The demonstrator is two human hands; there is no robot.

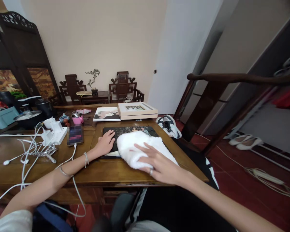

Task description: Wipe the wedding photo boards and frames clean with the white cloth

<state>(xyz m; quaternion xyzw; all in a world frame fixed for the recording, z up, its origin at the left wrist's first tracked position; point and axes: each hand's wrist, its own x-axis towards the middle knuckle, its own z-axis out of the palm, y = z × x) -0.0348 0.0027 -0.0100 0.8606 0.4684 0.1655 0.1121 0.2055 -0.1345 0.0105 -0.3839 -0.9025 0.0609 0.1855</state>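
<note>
A dark picture panel (126,130) with small figures printed on it lies flat on the wooden table (87,174). My left hand (105,142) rests on the panel's left part, fingers spread, holding nothing. On the panel's right part is a fluffy white cloth (132,146), which covers much of it. My right hand (157,162) presses on the cloth, its fingers bent into the folds and a ring on one finger.
Behind the panel lie a photo book (107,114) and stacked boxes (137,111). At the left are a phone (75,134), a pink cup (77,118), a power strip (59,136) and tangled white cables. A wooden chair (200,112) stands at the right, near sneakers (169,125).
</note>
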